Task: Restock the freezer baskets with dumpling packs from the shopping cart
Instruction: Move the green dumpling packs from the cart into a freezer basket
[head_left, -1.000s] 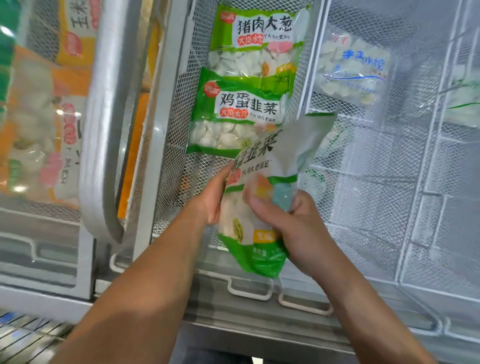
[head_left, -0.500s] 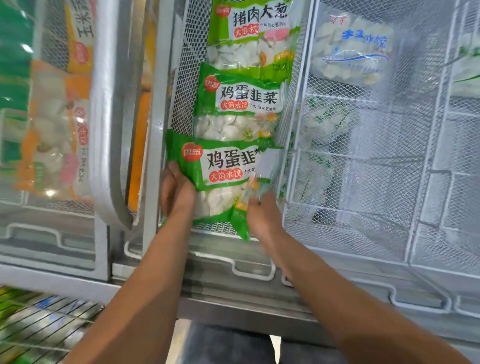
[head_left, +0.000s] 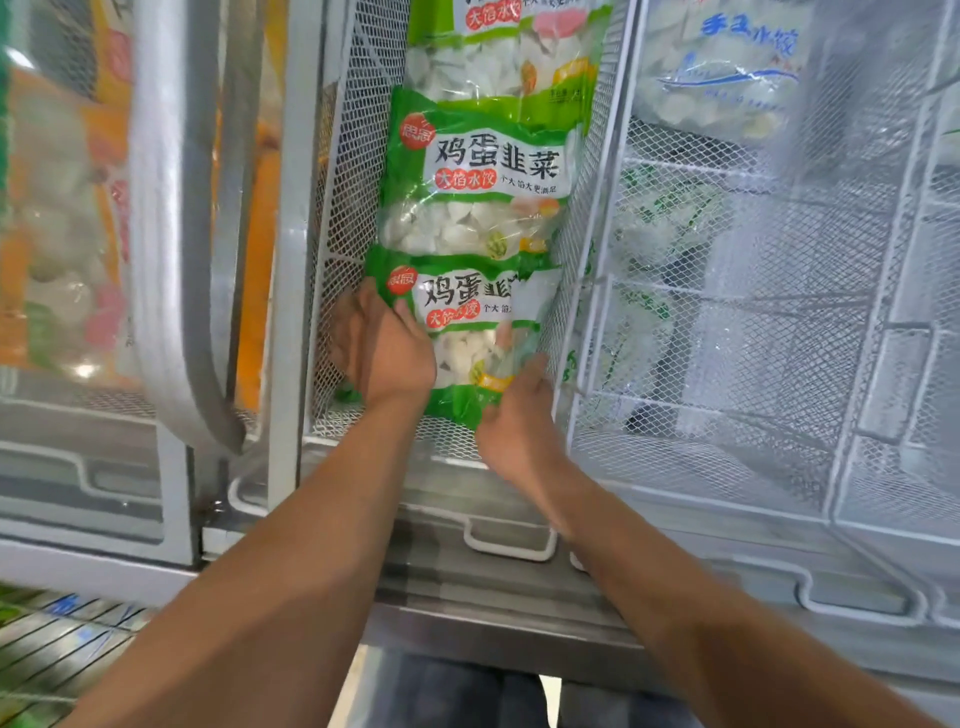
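A green dumpling pack (head_left: 470, 332) lies in the near end of a narrow white mesh freezer basket (head_left: 343, 208). My left hand (head_left: 387, 348) grips its left edge, thumb across the front. At the pack's lower right corner my right hand (head_left: 514, 415) holds it, the fingers hidden behind it. A second green pack (head_left: 483, 176) lies just beyond it, and a third pack (head_left: 509, 41) lies further back in the same basket.
To the right is a wider mesh basket (head_left: 727, 364) holding a clear blue-printed dumpling bag (head_left: 727, 67) at its far end. Orange packs (head_left: 62, 208) sit behind the glass lid (head_left: 171, 234) on the left. The shopping cart's wire grid (head_left: 57, 639) shows at bottom left.
The pack went from held upright above the basket to lying flat in its near end. My left hand moved onto the pack's left edge and both hands pushed it further in.
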